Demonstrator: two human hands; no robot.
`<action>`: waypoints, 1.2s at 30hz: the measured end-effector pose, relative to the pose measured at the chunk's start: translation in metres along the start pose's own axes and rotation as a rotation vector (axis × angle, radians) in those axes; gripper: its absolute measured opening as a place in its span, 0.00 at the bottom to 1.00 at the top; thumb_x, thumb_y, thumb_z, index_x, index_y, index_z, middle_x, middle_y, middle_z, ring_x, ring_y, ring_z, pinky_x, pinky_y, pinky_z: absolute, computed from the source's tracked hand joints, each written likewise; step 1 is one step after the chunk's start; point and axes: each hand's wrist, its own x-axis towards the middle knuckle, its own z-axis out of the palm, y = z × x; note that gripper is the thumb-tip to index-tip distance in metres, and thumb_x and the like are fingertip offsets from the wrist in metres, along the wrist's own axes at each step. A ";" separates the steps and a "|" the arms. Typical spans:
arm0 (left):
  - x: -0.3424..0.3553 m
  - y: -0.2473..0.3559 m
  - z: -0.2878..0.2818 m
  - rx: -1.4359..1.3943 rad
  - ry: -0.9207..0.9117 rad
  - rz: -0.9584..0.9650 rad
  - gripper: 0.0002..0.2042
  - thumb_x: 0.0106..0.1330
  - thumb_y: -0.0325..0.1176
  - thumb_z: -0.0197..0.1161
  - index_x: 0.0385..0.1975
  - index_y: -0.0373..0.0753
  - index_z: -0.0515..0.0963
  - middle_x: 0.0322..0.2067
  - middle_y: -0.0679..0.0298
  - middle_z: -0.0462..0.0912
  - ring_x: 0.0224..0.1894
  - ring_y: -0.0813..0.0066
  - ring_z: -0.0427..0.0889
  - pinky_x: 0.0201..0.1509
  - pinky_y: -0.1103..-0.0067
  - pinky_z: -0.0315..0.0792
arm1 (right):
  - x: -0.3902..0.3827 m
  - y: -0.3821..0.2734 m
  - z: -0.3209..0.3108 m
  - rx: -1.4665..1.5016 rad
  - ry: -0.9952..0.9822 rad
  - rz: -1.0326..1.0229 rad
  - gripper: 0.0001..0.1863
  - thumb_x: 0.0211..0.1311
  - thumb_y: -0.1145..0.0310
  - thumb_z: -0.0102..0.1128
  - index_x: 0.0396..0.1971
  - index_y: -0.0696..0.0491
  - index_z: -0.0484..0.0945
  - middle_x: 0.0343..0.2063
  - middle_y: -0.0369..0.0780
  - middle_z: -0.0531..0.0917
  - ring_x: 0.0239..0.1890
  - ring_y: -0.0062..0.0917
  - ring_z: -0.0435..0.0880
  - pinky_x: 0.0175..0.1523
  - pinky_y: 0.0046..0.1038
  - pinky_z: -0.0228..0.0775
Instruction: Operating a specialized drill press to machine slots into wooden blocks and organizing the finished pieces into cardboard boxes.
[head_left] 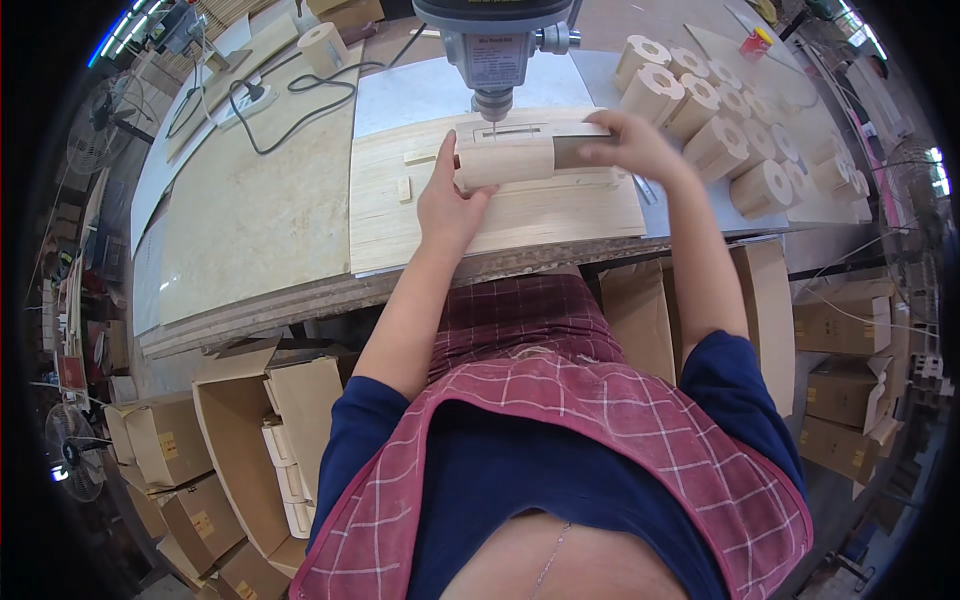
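Note:
A pale wooden cylinder (505,163) lies sideways under the bench drill press (490,60), with a narrow slot outline on its upper side. The thin drill bit (494,127) points down at that slot; whether it touches the wood I cannot tell. My left hand (450,207) grips the cylinder's left end, thumb along the near side. From the right end runs a smooth dark grey cylinder (574,152). Around its outer end my right hand (640,148) is curled, slightly blurred. Beneath is a flat wooden board (540,218) with small wooden blocks (404,189) on it.
Several wooden cylinders with notched bores (718,140) stand at the right of the bench, near a red and yellow container (756,42). A black cable (300,135) loops across the left side. Open cardboard boxes (235,440) stand below the bench edge.

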 end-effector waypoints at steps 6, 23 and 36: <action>-0.020 -0.022 -0.052 -0.170 -0.054 0.007 0.41 0.47 0.25 0.69 0.64 0.42 0.57 0.42 0.58 0.79 0.30 0.79 0.76 0.33 0.83 0.71 | -0.030 -0.007 0.001 0.287 -0.120 0.238 0.18 0.46 0.75 0.69 0.40 0.58 0.77 0.32 0.32 0.79 0.36 0.15 0.75 0.43 0.19 0.67; -0.033 0.007 -0.121 -0.455 0.135 -0.452 0.25 0.49 0.42 0.70 0.42 0.29 0.75 0.22 0.64 0.79 0.16 0.86 0.72 0.13 0.87 0.58 | -0.064 -0.022 0.029 0.757 -0.026 0.187 0.14 0.49 0.81 0.65 0.38 0.55 0.78 0.32 0.29 0.77 0.37 0.12 0.73 0.43 0.16 0.65; -0.024 -0.016 -0.077 -0.693 -0.156 -0.424 0.26 0.64 0.51 0.56 0.49 0.32 0.72 0.20 0.72 0.73 0.16 0.88 0.65 0.18 0.87 0.58 | -0.061 -0.012 0.041 0.668 0.013 0.238 0.15 0.49 0.77 0.66 0.40 0.55 0.78 0.30 0.30 0.77 0.36 0.13 0.73 0.42 0.17 0.66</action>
